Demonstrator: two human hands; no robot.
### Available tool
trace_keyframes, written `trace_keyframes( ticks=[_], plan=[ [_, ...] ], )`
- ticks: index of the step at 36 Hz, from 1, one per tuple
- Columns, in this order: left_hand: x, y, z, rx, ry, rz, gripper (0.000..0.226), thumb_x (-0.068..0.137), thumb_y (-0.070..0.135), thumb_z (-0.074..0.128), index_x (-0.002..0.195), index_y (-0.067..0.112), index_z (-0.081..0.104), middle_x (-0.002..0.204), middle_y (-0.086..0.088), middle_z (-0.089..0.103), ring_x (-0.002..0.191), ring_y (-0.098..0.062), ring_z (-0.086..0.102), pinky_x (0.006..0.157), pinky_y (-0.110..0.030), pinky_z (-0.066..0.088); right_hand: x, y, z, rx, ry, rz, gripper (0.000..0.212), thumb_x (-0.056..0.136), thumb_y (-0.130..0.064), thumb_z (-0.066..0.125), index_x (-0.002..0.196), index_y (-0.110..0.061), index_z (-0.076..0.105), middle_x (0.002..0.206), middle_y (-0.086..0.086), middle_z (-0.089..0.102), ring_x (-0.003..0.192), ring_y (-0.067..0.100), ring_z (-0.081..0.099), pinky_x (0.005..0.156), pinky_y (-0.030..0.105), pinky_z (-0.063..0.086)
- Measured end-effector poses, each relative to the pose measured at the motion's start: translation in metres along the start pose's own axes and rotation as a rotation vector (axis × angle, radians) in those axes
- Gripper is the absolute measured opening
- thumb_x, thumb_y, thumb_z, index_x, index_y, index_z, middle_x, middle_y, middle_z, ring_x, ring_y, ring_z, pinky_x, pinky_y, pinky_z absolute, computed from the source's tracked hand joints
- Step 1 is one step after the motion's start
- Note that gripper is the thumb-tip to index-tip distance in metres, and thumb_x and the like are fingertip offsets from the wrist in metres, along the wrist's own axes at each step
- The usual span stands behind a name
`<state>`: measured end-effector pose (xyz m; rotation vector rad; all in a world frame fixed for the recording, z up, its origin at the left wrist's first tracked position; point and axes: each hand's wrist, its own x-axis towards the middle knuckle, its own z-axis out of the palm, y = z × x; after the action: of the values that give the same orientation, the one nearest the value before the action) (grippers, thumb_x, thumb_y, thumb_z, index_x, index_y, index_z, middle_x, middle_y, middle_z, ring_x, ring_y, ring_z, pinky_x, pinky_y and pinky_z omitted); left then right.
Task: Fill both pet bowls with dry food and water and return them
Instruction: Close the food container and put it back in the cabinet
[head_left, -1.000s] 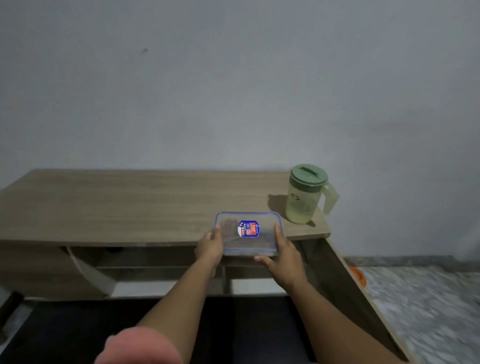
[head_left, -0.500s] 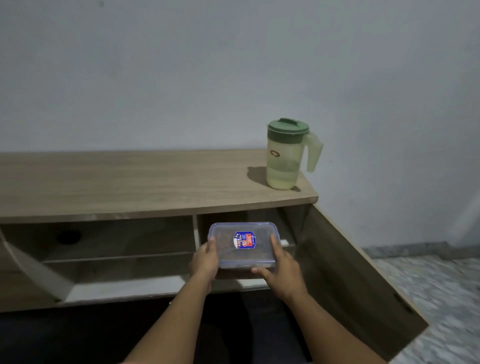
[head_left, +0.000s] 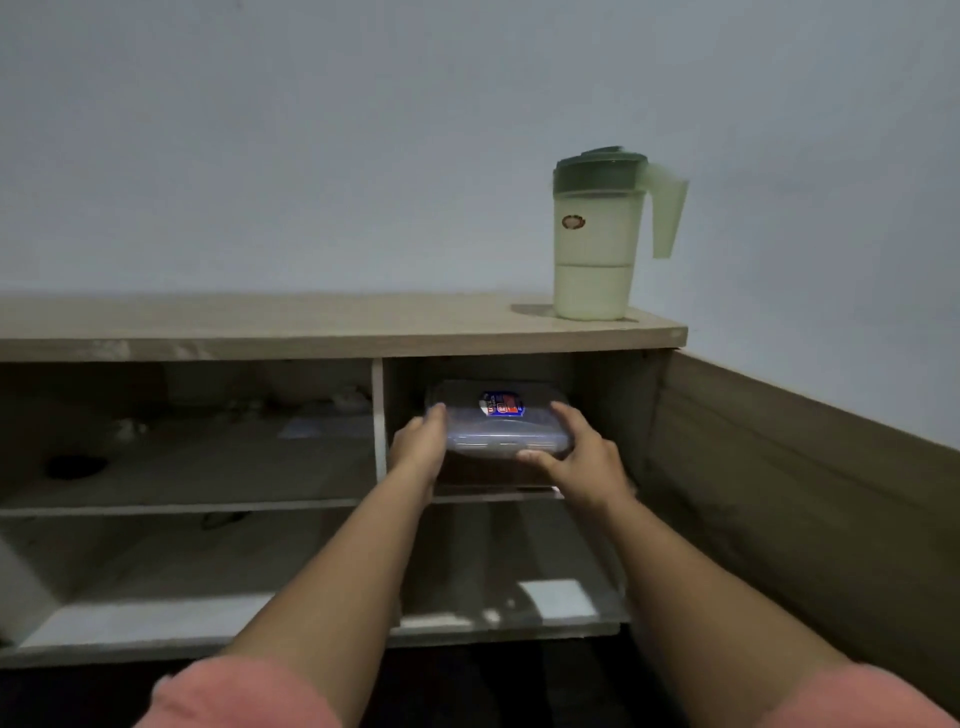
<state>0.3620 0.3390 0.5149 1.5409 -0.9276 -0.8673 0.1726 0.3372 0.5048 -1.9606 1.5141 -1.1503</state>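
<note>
A clear plastic food container with a blue-rimmed lid and a blue and red label sits between both hands, inside the upper right compartment of the wooden cabinet. My left hand grips its left end and my right hand grips its right front corner. Brown dry food shows dimly through its wall. A pale green pitcher with a dark green lid stands on the cabinet top at the right end, partly filled with water. No pet bowl is in view.
The cabinet has open shelves on the left with small dim items and a dark round hole. A vertical divider stands just left of my left hand. An open cabinet door juts out on the right.
Both hands carried the container from the cabinet top down and forward into the upper right compartment. My view dropped lower and closer to the shelves.
</note>
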Motion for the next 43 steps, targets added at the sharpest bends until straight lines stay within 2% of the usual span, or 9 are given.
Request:
trace_keyframes(
  ticks=[6, 11, 17, 22, 28, 32, 36, 41, 43],
  plan=[
    [0.025, -0.024, 0.012, -0.088, -0.007, -0.059, 0.057, 0.093, 0.053, 0.042, 0.132, 0.013, 0.052, 0.122, -0.014, 0.060, 0.111, -0.031, 0.058, 0.102, -0.047, 0.045, 0.016, 0.020, 0.018, 0.020, 0.022, -0.001, 0.082, 0.074, -0.044, 0.076, 0.144, -0.028, 0.037, 0.144, 0.006, 0.048, 0.132, 0.025, 0.045, 0.105, 0.035, 0.041],
    [0.039, -0.037, 0.022, -0.102, 0.015, -0.124, 0.055, 0.097, 0.047, 0.041, 0.135, 0.008, 0.048, 0.127, -0.016, 0.057, 0.115, -0.032, 0.055, 0.104, -0.045, 0.043, 0.019, 0.030, 0.025, 0.014, 0.008, 0.020, 0.078, 0.076, -0.043, 0.076, 0.142, -0.026, 0.040, 0.141, 0.007, 0.050, 0.130, 0.025, 0.046, 0.102, 0.034, 0.042],
    [0.047, -0.040, 0.029, -0.114, 0.024, -0.164, 0.046, 0.097, 0.041, 0.041, 0.128, 0.009, 0.052, 0.117, -0.015, 0.060, 0.106, -0.029, 0.059, 0.097, -0.043, 0.049, 0.028, 0.037, 0.027, 0.059, 0.015, 0.056, 0.075, 0.077, -0.041, 0.075, 0.143, -0.027, 0.041, 0.140, 0.010, 0.051, 0.128, 0.025, 0.048, 0.101, 0.030, 0.041],
    [0.061, -0.043, 0.035, -0.151, 0.007, -0.170, 0.062, 0.086, 0.057, 0.041, 0.124, 0.011, 0.057, 0.112, -0.015, 0.064, 0.099, -0.032, 0.064, 0.093, -0.044, 0.053, 0.037, 0.040, 0.034, 0.062, 0.040, 0.072, 0.074, 0.079, -0.042, 0.073, 0.143, -0.025, 0.040, 0.140, 0.010, 0.050, 0.130, 0.026, 0.045, 0.102, 0.029, 0.039],
    [0.071, -0.045, 0.039, -0.150, 0.012, -0.175, 0.061, 0.091, 0.059, 0.039, 0.119, 0.009, 0.060, 0.108, -0.015, 0.065, 0.099, -0.032, 0.063, 0.095, -0.044, 0.052, 0.043, 0.041, 0.038, 0.057, 0.059, 0.082, 0.071, 0.078, -0.041, 0.074, 0.140, -0.023, 0.043, 0.134, 0.012, 0.055, 0.125, 0.028, 0.049, 0.100, 0.030, 0.042],
    [0.085, -0.051, 0.040, -0.138, 0.017, -0.170, 0.071, 0.081, 0.066, 0.039, 0.121, 0.011, 0.061, 0.109, -0.013, 0.066, 0.099, -0.033, 0.064, 0.096, -0.045, 0.051, 0.044, 0.042, 0.039, 0.062, 0.059, 0.080, 0.071, 0.078, -0.040, 0.075, 0.139, -0.023, 0.043, 0.132, 0.010, 0.056, 0.121, 0.025, 0.053, 0.097, 0.028, 0.043],
    [0.083, -0.049, 0.038, -0.125, 0.017, -0.165, 0.069, 0.088, 0.065, 0.039, 0.124, 0.010, 0.059, 0.113, -0.014, 0.065, 0.103, -0.033, 0.062, 0.098, -0.046, 0.050, 0.045, 0.042, 0.039, 0.061, 0.051, 0.082, 0.071, 0.079, -0.040, 0.074, 0.140, -0.023, 0.042, 0.134, 0.010, 0.055, 0.123, 0.025, 0.051, 0.097, 0.027, 0.042],
    [0.068, -0.045, 0.036, -0.040, 0.007, -0.141, 0.087, 0.087, 0.075, 0.025, 0.130, 0.005, 0.054, 0.120, -0.016, 0.060, 0.110, -0.033, 0.057, 0.105, -0.042, 0.041, 0.044, 0.041, 0.039, 0.046, -0.002, 0.106, 0.080, 0.080, -0.044, 0.072, 0.146, -0.026, 0.030, 0.140, 0.011, 0.049, 0.129, 0.028, 0.047, 0.103, 0.033, 0.041],
    [0.056, -0.045, 0.034, 0.084, -0.001, -0.145, 0.089, 0.091, 0.072, 0.015, 0.128, 0.001, 0.055, 0.113, -0.017, 0.058, 0.103, -0.030, 0.056, 0.095, -0.034, 0.039, 0.037, 0.037, 0.036, -0.002, -0.048, 0.142, 0.089, 0.080, -0.048, 0.070, 0.150, -0.028, 0.019, 0.143, 0.014, 0.044, 0.131, 0.031, 0.044, 0.105, 0.037, 0.040]
  ],
)
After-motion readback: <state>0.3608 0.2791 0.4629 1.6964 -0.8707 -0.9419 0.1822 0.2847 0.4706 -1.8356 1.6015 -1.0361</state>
